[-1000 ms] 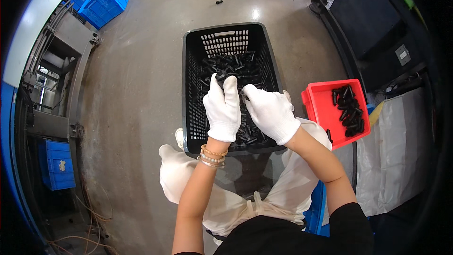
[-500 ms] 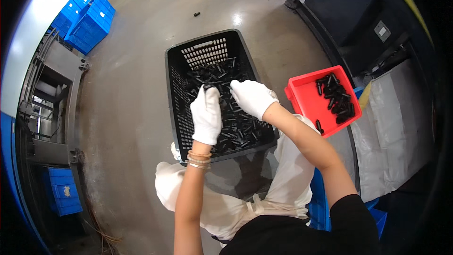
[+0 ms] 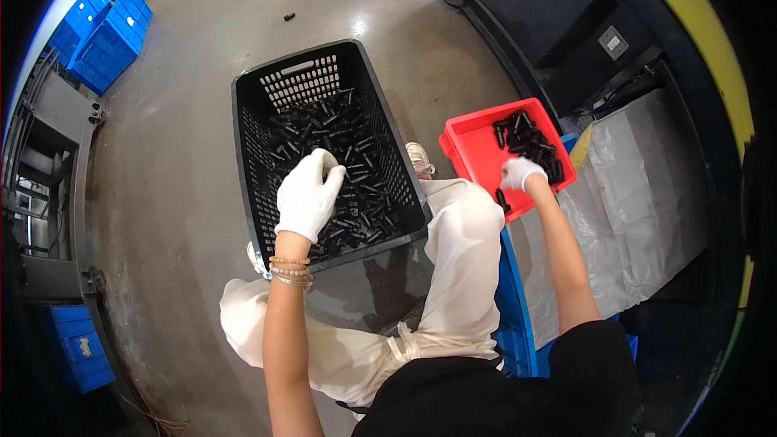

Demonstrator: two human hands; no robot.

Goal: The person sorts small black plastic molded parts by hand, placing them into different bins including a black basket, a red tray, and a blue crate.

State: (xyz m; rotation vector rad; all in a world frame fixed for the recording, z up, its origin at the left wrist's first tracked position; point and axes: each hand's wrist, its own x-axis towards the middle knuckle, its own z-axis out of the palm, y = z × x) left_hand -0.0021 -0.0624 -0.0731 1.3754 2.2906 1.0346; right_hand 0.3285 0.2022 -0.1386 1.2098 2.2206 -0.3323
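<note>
A black slatted plastic crate (image 3: 251, 154) stands on the floor in front of me, its bottom covered with several small black cylindrical parts (image 3: 348, 154). My left hand (image 3: 307, 194), in a white glove, reaches down into the crate among the parts, fingers curled. My right hand (image 3: 520, 173), also gloved, is over the near edge of a red tray (image 3: 469, 146) at my right, which holds several of the same black parts (image 3: 526, 137). Whether either hand holds a part is hidden.
Blue crates (image 3: 109, 36) stack at the far left beside a grey metal frame (image 3: 48, 154). A dark machine (image 3: 566, 24) stands at the right, with white sheeting (image 3: 639, 194) below it. A blue stool edge (image 3: 510, 307) is under me. One black part (image 3: 288, 16) lies on the floor.
My right hand has left the crate and moved right to the red tray. My left hand stays in the crate. My view has swung so the crate sits further left.
</note>
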